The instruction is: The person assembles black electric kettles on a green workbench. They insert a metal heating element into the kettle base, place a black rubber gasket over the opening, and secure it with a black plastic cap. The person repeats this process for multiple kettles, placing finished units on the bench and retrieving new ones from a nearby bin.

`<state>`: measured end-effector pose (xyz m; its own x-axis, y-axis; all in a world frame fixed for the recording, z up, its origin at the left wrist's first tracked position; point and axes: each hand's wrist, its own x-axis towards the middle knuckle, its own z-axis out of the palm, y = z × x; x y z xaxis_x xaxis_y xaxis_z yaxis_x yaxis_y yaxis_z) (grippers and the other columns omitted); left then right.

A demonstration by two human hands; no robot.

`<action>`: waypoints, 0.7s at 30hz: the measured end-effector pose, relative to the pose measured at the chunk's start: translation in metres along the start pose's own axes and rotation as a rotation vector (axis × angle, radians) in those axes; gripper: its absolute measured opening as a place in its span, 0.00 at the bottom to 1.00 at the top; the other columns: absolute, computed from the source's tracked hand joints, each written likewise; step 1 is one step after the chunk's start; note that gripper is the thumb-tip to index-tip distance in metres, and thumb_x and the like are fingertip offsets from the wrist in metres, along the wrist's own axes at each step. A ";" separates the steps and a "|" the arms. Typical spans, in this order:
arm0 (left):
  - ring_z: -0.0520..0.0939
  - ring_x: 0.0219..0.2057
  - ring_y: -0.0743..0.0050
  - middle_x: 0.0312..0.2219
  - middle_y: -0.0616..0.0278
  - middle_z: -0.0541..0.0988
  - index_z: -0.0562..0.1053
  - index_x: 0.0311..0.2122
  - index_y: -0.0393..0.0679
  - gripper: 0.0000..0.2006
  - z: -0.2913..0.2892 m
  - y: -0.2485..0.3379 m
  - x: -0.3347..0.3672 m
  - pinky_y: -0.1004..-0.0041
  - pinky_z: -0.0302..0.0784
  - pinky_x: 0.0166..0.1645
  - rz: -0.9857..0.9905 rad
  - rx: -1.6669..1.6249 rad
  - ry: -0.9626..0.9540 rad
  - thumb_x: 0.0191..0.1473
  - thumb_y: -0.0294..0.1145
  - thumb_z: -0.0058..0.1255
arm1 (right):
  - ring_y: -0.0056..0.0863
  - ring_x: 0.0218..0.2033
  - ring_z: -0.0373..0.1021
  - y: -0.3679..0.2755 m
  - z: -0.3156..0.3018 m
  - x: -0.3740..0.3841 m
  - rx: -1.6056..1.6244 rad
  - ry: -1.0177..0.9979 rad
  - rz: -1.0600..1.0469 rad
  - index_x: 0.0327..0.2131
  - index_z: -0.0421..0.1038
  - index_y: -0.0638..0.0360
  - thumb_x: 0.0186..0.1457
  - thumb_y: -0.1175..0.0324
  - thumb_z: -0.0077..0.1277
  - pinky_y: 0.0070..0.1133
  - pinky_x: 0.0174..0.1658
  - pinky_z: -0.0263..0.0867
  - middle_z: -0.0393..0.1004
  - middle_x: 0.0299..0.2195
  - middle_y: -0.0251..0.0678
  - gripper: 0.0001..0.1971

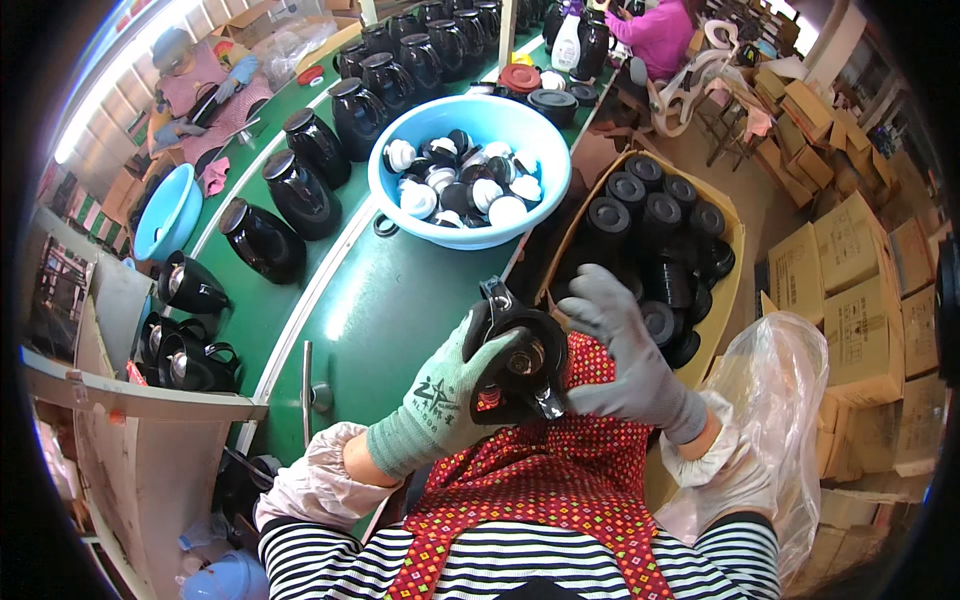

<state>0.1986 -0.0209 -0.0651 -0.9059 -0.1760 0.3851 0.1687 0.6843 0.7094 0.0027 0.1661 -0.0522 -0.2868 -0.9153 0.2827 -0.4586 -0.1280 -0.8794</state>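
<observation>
My left hand, in a pale green glove with dark fingertips, grips a glossy black jug in front of my apron. The jug's round opening faces up toward me, and a handle and a shiny spout area stick out at its ends. Just to the right of it my right hand, in a grey glove, is raised with its fingers spread and nothing in them. Ahead on the green work surface stands a light blue basin full of black and white stoppers. A small black ring lies beside the basin.
Several black jugs stand in rows at the left and far side. A cardboard box of round black lids is at my right, with clear plastic and stacked cartons beyond. Co-workers sit across the line and farther back.
</observation>
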 end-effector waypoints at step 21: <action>0.68 0.65 0.42 0.66 0.46 0.68 0.58 0.73 0.43 0.44 -0.047 -0.109 -0.213 0.55 0.65 0.68 -0.946 1.012 0.168 0.55 0.45 0.66 | 0.38 0.32 0.71 0.048 0.006 -0.007 -0.675 0.153 -0.086 0.30 0.80 0.57 0.52 0.65 0.69 0.33 0.37 0.68 0.72 0.29 0.38 0.09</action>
<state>0.3917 -0.0915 -0.1967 -0.4480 -0.8857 0.1217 -0.8898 0.4549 0.0353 -0.0124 0.1642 -0.0981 -0.3189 -0.8421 0.4350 -0.8932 0.1135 -0.4351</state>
